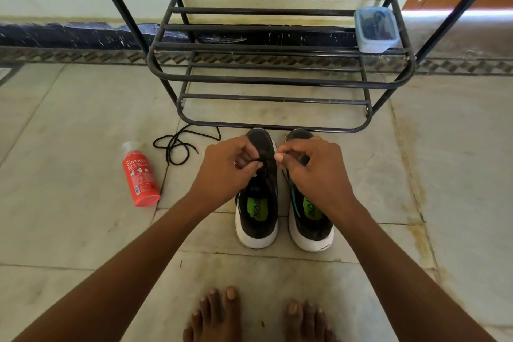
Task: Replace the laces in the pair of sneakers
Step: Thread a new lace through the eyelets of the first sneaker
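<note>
Black cord, thin and limp, is what both hands are working: the left hand (224, 172) has its grip pinched on the lace (259, 161) over the throat of the left sneaker (256, 219), while the right hand (313, 169) is curled with thumb and forefinger drawn together beside the same spot, though whether that grip actually has cord in it I cannot tell, since the knuckles cover it. The pair stands side by side on the tiled floor (69, 230), toes just short of the metal shoe rack (274, 80), the right sneaker (311, 219) close beside its mate. A lace like this should weigh next to nothing, flop wherever it is let go and slide easily, so it is best taken near the stiff tip, where it can be steered through an eyelet; the shoes look light, with soft uppers and firmer white soles, and would likely shift unless steadied by the heel or the side wall. A second, loose lace (177, 147) lies tangled on the floor near a red bottle (140, 178) lying on its side. The eyelets, the tongue and how far the lacing has got are hidden under both hands. The lidded blue-tinted box (376, 29) on the rack holds something dark that cannot be made out.
</note>
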`<state>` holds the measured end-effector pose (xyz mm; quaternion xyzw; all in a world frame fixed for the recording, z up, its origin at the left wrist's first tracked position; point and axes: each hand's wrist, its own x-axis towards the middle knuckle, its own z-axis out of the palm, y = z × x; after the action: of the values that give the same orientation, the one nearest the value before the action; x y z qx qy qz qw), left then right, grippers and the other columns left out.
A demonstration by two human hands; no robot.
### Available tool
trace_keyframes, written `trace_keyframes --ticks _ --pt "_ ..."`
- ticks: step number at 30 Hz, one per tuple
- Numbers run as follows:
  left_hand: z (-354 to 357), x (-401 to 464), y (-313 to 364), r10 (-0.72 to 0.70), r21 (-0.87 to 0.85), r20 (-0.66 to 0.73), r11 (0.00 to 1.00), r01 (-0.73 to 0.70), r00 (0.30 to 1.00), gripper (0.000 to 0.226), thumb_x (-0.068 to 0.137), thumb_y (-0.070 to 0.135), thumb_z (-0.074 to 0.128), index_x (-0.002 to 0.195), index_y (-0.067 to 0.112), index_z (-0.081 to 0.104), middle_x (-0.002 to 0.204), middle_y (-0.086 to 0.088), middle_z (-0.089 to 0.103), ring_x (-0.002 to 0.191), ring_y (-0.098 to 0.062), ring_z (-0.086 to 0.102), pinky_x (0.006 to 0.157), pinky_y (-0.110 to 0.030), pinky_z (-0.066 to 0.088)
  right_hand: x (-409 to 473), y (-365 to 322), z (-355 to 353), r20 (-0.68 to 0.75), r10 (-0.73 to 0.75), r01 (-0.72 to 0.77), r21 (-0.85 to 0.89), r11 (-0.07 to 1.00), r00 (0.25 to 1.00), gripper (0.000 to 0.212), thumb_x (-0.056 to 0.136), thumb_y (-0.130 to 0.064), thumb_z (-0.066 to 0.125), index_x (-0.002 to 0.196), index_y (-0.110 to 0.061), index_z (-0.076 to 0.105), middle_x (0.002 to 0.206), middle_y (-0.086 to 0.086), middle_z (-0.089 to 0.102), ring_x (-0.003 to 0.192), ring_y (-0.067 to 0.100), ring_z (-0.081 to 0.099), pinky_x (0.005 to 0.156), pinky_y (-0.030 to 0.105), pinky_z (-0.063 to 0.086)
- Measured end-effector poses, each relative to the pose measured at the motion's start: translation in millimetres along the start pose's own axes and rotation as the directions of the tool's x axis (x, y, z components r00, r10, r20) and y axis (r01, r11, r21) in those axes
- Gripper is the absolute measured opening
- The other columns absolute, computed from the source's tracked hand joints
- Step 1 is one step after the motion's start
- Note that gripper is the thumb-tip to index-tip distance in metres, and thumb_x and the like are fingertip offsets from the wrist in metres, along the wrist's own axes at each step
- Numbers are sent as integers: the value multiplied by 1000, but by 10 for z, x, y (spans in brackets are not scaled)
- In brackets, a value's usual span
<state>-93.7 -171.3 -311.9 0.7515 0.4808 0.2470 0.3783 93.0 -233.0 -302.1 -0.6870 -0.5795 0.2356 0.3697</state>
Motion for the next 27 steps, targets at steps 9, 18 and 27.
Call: trace_keyframes --ticks 9,18,27 --pt "-136 31 -26 -19 -152 -103 988 3 994 16 79 11 87 86 11 73 80 1 74 75 -15 72 70 -27 59 -25 79 18 10 91 -91 17 996 996 10 96 -19 67 90 -16 75 74 -5 72 71 9 69 74 28 60" --pt "-204 -324 -313 338 469 -164 853 -228 927 8 92 -1 70 96 4 75 91 -7 59 77 -18 57 67 -33 53 -113 136 58 -22 147 -148 -119 982 989 18 92 -24 73 76 -18 68 62 -13 60 64 2 62 57 5 43" --pt "-212 -206 -352 -439 -512 12 769 382 899 22 104 7 56 89 8 72 57 6 34 51 -10 28 46 -24 28 -178 226 51 -26 245 -245 -193 950 969 20 92 -30 74 78 -17 69 65 -9 62 59 3 59 60 7 38"
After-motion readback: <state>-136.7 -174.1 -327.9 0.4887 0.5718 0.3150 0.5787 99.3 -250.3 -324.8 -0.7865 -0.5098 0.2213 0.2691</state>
